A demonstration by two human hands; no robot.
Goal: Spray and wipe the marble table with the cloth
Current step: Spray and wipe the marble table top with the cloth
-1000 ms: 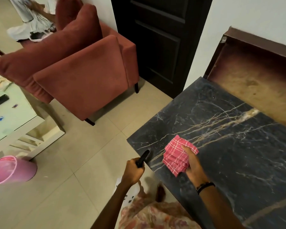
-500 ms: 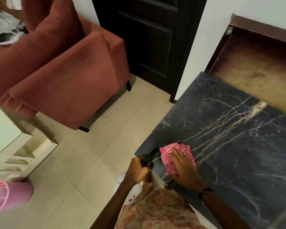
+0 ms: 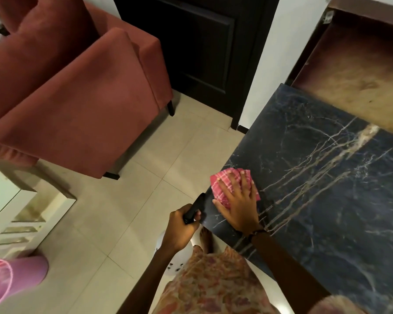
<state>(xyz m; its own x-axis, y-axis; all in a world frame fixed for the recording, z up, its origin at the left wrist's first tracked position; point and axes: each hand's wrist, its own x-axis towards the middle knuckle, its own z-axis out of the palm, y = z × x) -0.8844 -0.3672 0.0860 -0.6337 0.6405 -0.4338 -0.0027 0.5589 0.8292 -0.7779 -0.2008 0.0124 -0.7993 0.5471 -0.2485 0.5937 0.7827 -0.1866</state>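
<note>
Floral garment [image 3: 213, 284] nearest the camera, bare foot [image 3: 206, 242] on pale floor tiles [image 3: 114, 223] beside it; left hand [image 3: 179, 230] off the table edge, fingers clenched round the black head of a spray bottle [image 3: 194, 209], white body of the bottle partly hidden below the wrist; nozzle aimed toward the table corner. Right hand [image 3: 237, 205] flat, fingers spread and pressing down on the pink checked cloth [image 3: 227, 184]; not gripping it, merely pinning it; dark band at the wrist. Cloth folded, lying on the near-left corner of the marble table [image 3: 327, 189], touching the edge. Judged step: wiping in hand, corner being worked; no spray droplets discernible on the dark veined surface. Next move judged to call for firm sliding strokes away from the corner across the untouched remainder, with fresh spray ahead of the cloth. Beyond: pink bin [image 3: 14, 277] at left, red armchair [image 3: 77, 98], dark door [image 3: 202, 41].
</note>
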